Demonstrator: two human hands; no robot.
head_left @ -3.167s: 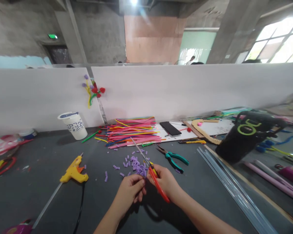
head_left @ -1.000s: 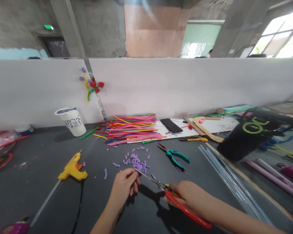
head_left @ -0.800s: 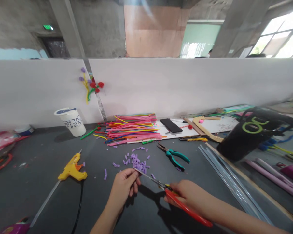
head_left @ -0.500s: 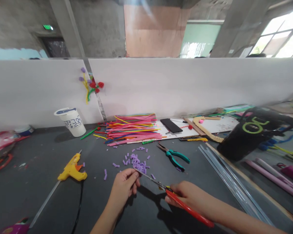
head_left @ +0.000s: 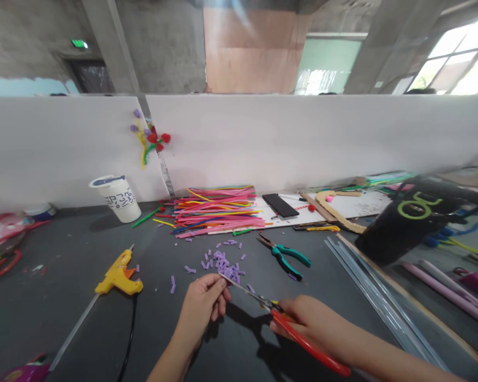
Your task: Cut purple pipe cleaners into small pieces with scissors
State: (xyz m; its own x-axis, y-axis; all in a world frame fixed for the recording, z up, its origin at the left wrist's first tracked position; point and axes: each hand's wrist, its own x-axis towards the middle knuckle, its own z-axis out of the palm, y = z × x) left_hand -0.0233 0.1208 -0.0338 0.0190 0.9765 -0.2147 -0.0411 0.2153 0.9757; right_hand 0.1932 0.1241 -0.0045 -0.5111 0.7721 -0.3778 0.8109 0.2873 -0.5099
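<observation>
My right hand (head_left: 302, 315) grips a pair of scissors (head_left: 308, 342) with red and yellow handles. The blades point up and left, and their tips meet the fingertips of my left hand (head_left: 203, 300). Those left fingers are pinched together; whatever lies between them is hidden or too small to make out. Just beyond the blade tips is a loose pile of short purple pieces (head_left: 225, 265), with a few scattered around it. A bundle of long, thin, coloured craft stems (head_left: 217, 209), mostly pink and red, lies behind the pile.
On the left are a yellow glue gun (head_left: 119, 276) and a white cup (head_left: 117, 199). Teal-handled pliers (head_left: 289, 257), a black phone (head_left: 280, 205), clear sticks (head_left: 378, 297) and a large black tumbler (head_left: 398, 223) lie to the right. A white partition (head_left: 282, 143) closes off the back.
Almost nothing differs. Both hands keep their places with the blade tips at the left fingertips; the whole view has shifted very slightly.
</observation>
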